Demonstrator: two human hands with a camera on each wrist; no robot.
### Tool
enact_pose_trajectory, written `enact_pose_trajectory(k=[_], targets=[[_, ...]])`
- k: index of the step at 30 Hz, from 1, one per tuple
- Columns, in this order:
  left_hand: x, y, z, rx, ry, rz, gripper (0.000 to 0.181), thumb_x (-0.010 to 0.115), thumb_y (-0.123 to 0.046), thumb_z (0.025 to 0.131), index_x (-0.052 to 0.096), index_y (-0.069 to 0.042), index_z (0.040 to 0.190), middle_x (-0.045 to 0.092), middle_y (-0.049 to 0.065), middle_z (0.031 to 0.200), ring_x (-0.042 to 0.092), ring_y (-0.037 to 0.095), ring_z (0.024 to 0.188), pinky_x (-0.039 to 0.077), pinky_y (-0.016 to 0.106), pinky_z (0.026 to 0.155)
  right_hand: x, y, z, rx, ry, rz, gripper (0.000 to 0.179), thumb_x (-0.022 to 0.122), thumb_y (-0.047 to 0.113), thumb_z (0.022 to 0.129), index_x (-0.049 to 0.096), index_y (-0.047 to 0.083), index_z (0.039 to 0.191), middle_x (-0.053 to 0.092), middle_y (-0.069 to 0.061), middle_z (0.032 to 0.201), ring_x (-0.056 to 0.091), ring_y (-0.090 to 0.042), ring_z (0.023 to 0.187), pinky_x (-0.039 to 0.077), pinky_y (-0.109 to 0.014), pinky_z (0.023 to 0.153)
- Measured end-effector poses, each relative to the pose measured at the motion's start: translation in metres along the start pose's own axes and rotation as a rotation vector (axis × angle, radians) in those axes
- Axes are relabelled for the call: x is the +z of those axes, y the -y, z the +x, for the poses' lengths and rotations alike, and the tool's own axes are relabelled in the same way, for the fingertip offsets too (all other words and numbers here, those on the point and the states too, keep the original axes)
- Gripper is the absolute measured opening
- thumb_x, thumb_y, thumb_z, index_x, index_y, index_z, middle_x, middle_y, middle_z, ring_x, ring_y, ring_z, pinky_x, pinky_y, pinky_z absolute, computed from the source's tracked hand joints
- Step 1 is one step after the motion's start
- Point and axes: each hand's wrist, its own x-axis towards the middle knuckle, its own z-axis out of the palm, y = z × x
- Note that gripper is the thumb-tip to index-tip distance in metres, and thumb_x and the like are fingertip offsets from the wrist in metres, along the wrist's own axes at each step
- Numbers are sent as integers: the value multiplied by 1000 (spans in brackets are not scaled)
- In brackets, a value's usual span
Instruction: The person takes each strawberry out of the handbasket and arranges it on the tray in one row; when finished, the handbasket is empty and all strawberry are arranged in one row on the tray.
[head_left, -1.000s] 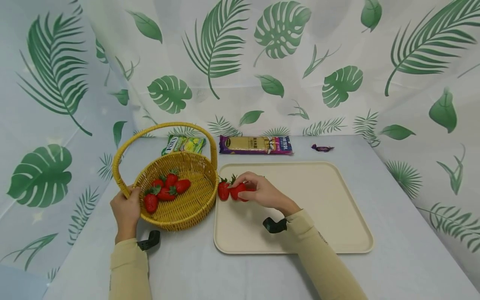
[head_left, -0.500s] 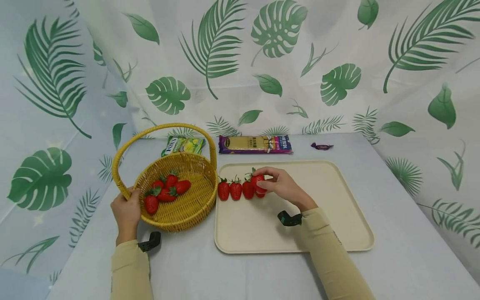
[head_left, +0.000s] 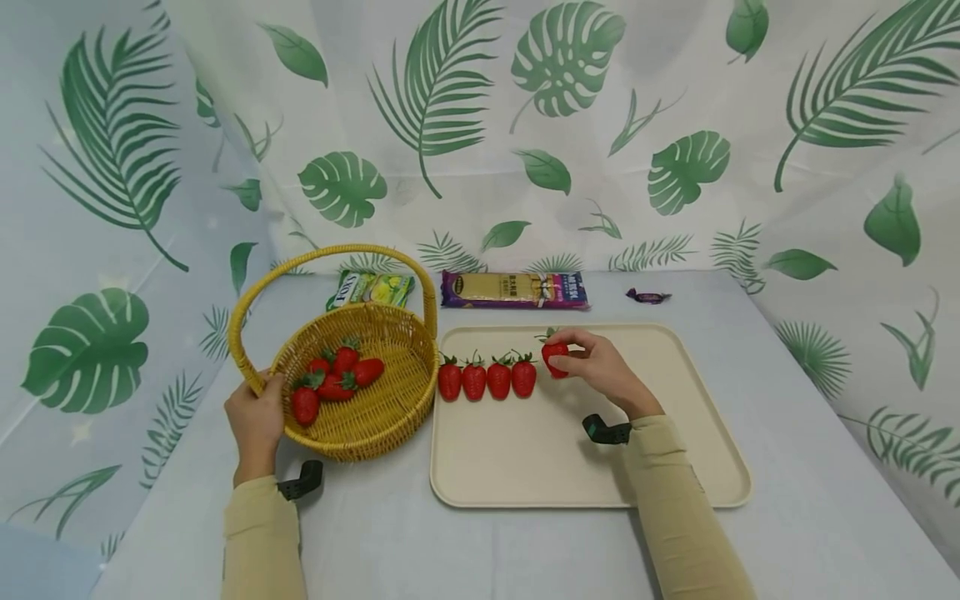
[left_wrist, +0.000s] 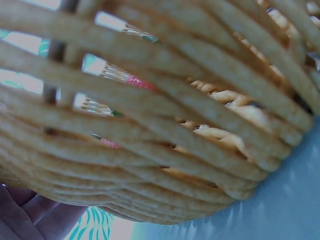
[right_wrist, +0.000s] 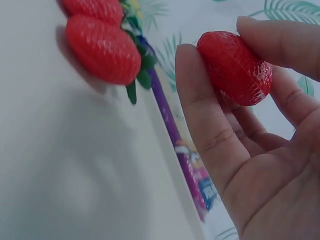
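Note:
My right hand (head_left: pixel 611 379) pinches a red strawberry (head_left: pixel 555 358) between thumb and fingers above the beige tray (head_left: pixel 585 475), just right of a row of several strawberries (head_left: pixel 498 379). The right wrist view shows the held strawberry (right_wrist: pixel 235 67) between the fingertips, apart from the strawberries lying on the tray. With my left hand (head_left: pixel 255 421) I grip the left rim of a yellow wicker basket (head_left: pixel 360 450), by the foot of its handle. Several more strawberries (head_left: pixel 335 386) lie inside it, on the left. Up close, the left wrist view shows woven basket wall, fingers (left_wrist: pixel 30 215) at its lower left.
Behind the basket lies a green FOX'S packet (head_left: pixel 372 289). A long purple packet (head_left: pixel 515 290) lies behind the tray, with a small purple wrapped candy (head_left: pixel 648 296) to its right. A leaf-print cloth (head_left: pixel 450 167) hangs at the back and sides.
My right hand has moved right along the row, carrying the strawberry past its right end and uncovering the strawberries it hid. The left hand still holds the basket in place.

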Motion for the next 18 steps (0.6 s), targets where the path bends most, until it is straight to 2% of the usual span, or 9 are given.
enact_pose_trajectory(k=[6, 10, 18], targets=[[0, 0, 0, 14, -7, 8, 29, 57, -23, 93, 65, 2, 83, 56, 3, 69, 46, 10, 58, 38, 19, 52, -9, -14, 2, 74, -39, -38, 33, 65, 17, 94, 59, 4, 123, 54, -17, 128, 61, -28, 103, 54, -33, 81], [0, 0, 0, 16, -8, 12, 28, 57, -23, 93, 64, 1, 81, 56, 3, 69, 46, 10, 58, 38, 20, 52, -12, -22, 3, 113, -49, -51, 33, 59, 12, 96, 56, 2, 127, 52, -19, 131, 57, -29, 106, 53, -32, 83], [0, 0, 1, 18, -11, -6, 27, 57, -23, 93, 62, -1, 78, 51, -1, 63, 44, 11, 56, 37, 21, 50, -10, -29, 5, 148, -11, -75, 38, 65, 10, 92, 57, 1, 127, 55, -23, 127, 61, -27, 100, 55, -32, 78]])
